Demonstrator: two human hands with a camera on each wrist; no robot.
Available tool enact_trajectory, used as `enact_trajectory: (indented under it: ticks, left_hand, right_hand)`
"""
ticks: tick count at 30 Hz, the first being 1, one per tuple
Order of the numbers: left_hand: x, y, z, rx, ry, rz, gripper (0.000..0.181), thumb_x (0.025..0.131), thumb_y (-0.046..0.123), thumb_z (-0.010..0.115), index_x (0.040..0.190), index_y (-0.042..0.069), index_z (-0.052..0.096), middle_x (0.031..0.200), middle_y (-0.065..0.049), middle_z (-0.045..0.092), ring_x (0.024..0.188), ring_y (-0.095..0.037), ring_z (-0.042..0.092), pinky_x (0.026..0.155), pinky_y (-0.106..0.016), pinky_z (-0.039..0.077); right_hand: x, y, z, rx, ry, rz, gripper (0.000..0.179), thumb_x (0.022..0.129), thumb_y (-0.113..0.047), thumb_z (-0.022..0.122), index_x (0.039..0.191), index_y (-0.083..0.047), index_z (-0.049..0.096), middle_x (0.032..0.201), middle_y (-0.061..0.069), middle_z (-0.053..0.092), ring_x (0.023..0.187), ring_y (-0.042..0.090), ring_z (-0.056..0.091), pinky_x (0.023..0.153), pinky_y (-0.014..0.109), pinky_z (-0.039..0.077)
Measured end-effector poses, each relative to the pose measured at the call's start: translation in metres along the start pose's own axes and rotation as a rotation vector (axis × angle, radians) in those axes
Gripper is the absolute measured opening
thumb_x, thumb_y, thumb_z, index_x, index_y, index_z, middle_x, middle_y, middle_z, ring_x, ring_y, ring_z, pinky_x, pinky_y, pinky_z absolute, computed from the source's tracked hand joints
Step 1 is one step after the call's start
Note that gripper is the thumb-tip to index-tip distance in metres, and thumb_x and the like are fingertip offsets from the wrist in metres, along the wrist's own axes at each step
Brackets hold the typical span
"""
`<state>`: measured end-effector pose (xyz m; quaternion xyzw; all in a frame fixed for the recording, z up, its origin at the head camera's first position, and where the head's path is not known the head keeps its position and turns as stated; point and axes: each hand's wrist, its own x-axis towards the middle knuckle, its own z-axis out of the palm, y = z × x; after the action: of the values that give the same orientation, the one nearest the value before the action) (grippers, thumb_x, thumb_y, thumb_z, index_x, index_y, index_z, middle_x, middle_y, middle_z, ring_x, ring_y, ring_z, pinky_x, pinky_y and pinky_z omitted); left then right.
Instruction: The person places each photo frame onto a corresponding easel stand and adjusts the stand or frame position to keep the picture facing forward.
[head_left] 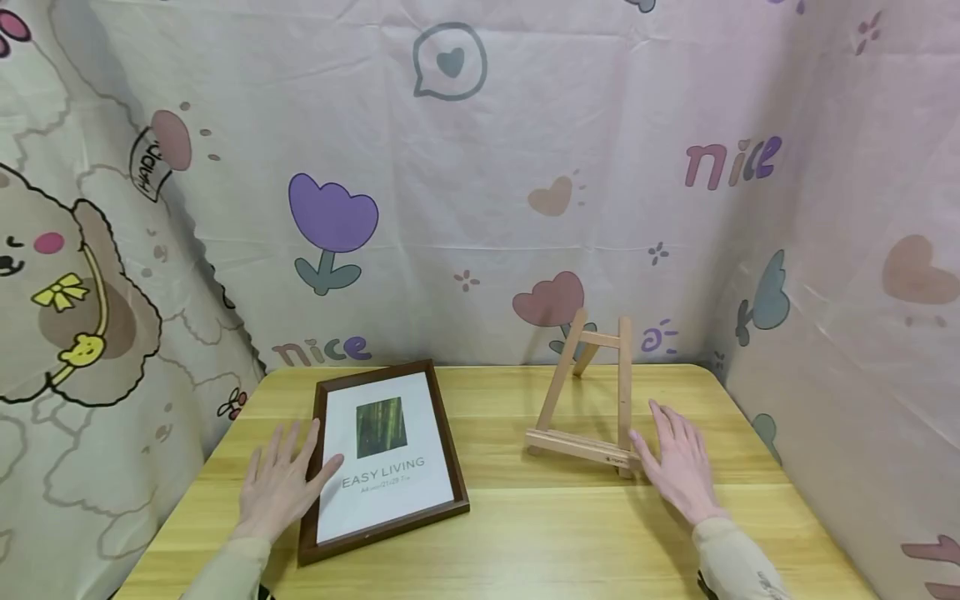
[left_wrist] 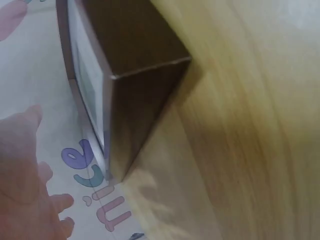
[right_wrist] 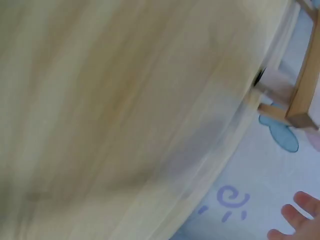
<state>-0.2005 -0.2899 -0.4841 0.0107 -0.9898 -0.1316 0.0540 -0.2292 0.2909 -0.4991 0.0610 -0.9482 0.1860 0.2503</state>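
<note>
A dark brown picture frame with a white "EASY LIVING" insert lies tilted on the left of the table. My left hand, fingers spread, hovers over its left edge, the thumb overlapping the white insert. In the left wrist view, the frame's thick corner appears beside the left hand. A small wooden easel stands upright right of centre. Beside its lower right end is my right hand, fingers extended and thumb near the ledge. The right wrist view catches fingertips of the right hand below part of the easel.
Both things are on a light wood-grain table. A printed curtain with flowers, hearts and "nice" lettering hangs right behind the table's back edge and along both sides.
</note>
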Motion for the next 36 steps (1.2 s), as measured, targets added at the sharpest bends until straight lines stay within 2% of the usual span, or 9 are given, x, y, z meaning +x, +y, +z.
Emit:
enact_trajectory:
  ticks: [6, 8, 11, 16, 20, 24, 30, 36]
  left_hand:
    - [-0.01, 0.002, -0.002, -0.037, -0.026, -0.011, 0.097, 0.096, 0.071, 0.043, 0.162, 0.007, 0.015, 0.165, -0.031, 0.013, 0.151, -0.054, 0.008, 0.118, -0.075, 0.005]
    - [-0.013, 0.003, -0.002, -0.075, -0.049, -0.028, 0.101, 0.095, 0.071, 0.044, 0.162, 0.004, 0.009, 0.164, -0.034, 0.011, 0.15, -0.055, 0.006, 0.117, -0.075, 0.004]
    - [-0.015, 0.003, -0.003, -0.142, -0.082, -0.047, 0.105, 0.096, 0.07, 0.045, 0.161, 0.002, -0.001, 0.162, -0.037, 0.009, 0.148, -0.058, 0.007, 0.115, -0.077, 0.007]
    - [-0.018, 0.006, -0.003, -0.256, -0.158, -0.07, 0.111, 0.096, 0.066, 0.05, 0.158, -0.002, -0.012, 0.162, -0.039, 0.002, 0.144, -0.063, 0.008, 0.113, -0.08, 0.012]
    - [-0.017, 0.005, -0.003, -0.336, -0.234, -0.106, 0.115, 0.096, 0.063, 0.052, 0.155, -0.005, -0.019, 0.16, -0.042, -0.005, 0.144, -0.066, 0.002, 0.113, -0.08, 0.009]
    - [-0.019, 0.001, -0.004, -0.397, -0.266, -0.132, 0.118, 0.095, 0.06, 0.056, 0.153, -0.007, -0.022, 0.159, -0.044, -0.008, 0.143, -0.067, -0.003, 0.114, -0.079, 0.007]
    - [-0.022, -0.003, 0.0, -0.442, -0.286, -0.174, 0.118, 0.096, 0.059, 0.056, 0.152, -0.011, -0.02, 0.157, -0.046, 0.005, 0.143, -0.066, 0.006, 0.113, -0.078, 0.018]
    - [-0.026, -0.006, 0.004, -0.444, -0.304, -0.18, 0.117, 0.096, 0.059, 0.055, 0.151, -0.015, -0.017, 0.155, -0.046, 0.014, 0.14, -0.067, 0.011, 0.112, -0.079, 0.023]
  right_hand:
    - [0.0, -0.02, 0.006, 0.089, 0.187, -0.089, 0.059, 0.09, -0.023, 0.069, 0.142, 0.0, 0.051, 0.123, 0.028, 0.058, 0.113, 0.045, 0.052, 0.098, 0.063, 0.042]
    - [0.0, -0.03, 0.008, 0.128, 0.206, -0.119, 0.057, 0.088, -0.019, 0.072, 0.139, 0.0, 0.054, 0.117, 0.026, 0.061, 0.108, 0.043, 0.055, 0.093, 0.06, 0.046]
    - [0.0, -0.048, 0.011, 0.198, 0.171, -0.136, 0.057, 0.087, -0.016, 0.074, 0.139, 0.0, 0.055, 0.111, 0.022, 0.064, 0.103, 0.038, 0.06, 0.086, 0.056, 0.053]
    - [-0.004, -0.081, 0.014, 0.297, -0.004, -0.118, 0.059, 0.091, -0.021, 0.073, 0.142, -0.001, 0.052, 0.113, 0.017, 0.066, 0.1, 0.034, 0.065, 0.082, 0.052, 0.057]
    - [-0.004, -0.103, 0.017, 0.396, -0.197, -0.066, 0.065, 0.092, -0.03, 0.072, 0.146, -0.001, 0.048, 0.118, 0.014, 0.065, 0.104, 0.029, 0.064, 0.09, 0.049, 0.056]
    - [-0.001, -0.119, 0.022, 0.526, -0.363, -0.046, 0.071, 0.092, -0.031, 0.072, 0.149, -0.001, 0.044, 0.122, 0.016, 0.062, 0.108, 0.031, 0.062, 0.096, 0.046, 0.055]
    - [0.002, -0.137, 0.032, 0.707, -0.571, -0.117, 0.079, 0.093, -0.03, 0.071, 0.152, 0.006, 0.033, 0.129, 0.027, 0.054, 0.115, 0.042, 0.058, 0.099, 0.047, 0.055]
    - [0.005, -0.154, 0.044, 0.751, -0.7, -0.139, 0.083, 0.092, -0.029, 0.073, 0.154, 0.005, 0.03, 0.13, 0.028, 0.054, 0.115, 0.04, 0.059, 0.1, 0.047, 0.054]
